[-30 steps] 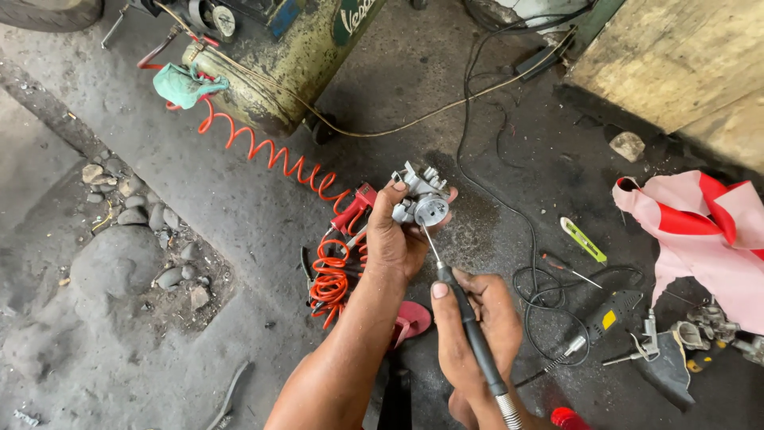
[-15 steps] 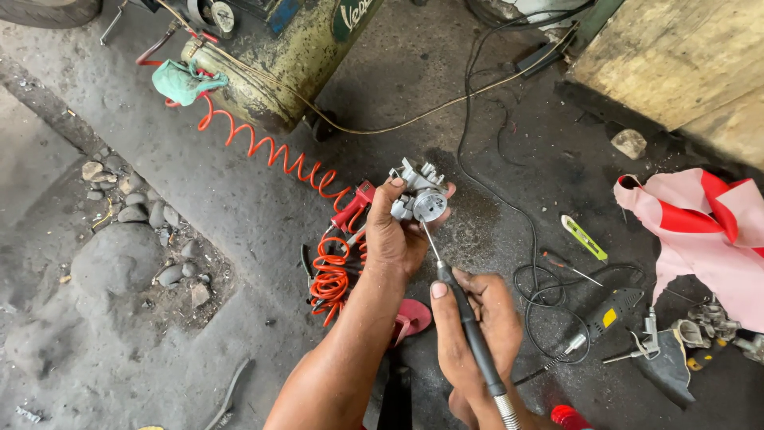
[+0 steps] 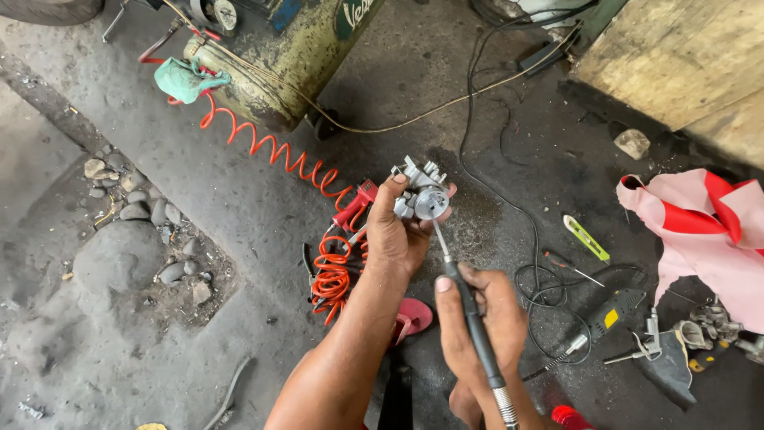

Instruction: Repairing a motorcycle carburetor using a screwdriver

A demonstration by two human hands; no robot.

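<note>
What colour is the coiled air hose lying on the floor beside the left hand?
Orange-red, seen clearly in the head view: the coiled hose runs from the compressor tank toward the left hand.

An orange coiled hose (image 3: 270,151) runs across the floor (image 3: 159,199) from the green tank (image 3: 294,48) ahead of me. A teal rag (image 3: 185,78) hangs beside that tank. To my right lie a pink-and-red cloth (image 3: 700,231), a green-handled knife (image 3: 585,237), a drill (image 3: 609,314) and black cables (image 3: 493,159). Stones (image 3: 119,255) sit to my left.
</note>
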